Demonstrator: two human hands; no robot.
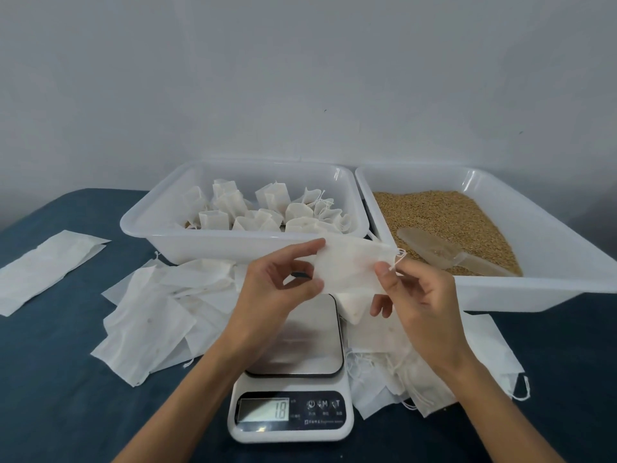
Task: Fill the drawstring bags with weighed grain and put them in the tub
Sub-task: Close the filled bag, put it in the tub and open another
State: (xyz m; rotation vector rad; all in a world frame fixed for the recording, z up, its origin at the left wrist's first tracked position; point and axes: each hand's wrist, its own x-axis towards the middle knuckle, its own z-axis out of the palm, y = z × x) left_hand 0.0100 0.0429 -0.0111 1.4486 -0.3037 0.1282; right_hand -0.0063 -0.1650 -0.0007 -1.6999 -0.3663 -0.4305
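I hold an empty white drawstring bag (350, 272) flat in the air above the kitchen scale (293, 379). My left hand (277, 285) pinches the bag's left edge between thumb and fingers. My right hand (417, 295) pinches its right edge by the drawstring. The scale's display reads 18. Behind on the left, a white tub (150, 235) holds several filled, tied bags (267, 208). The white tub on the right (551, 262) holds brown grain (444, 215) with a clear plastic scoop (447, 252) lying in it.
Loose empty bags lie in a pile left of the scale (157, 315) and in another pile to its right (417, 372). Two more flat bags (43, 265) lie at the far left on the dark blue tabletop (66, 412). A pale wall stands behind the tubs.
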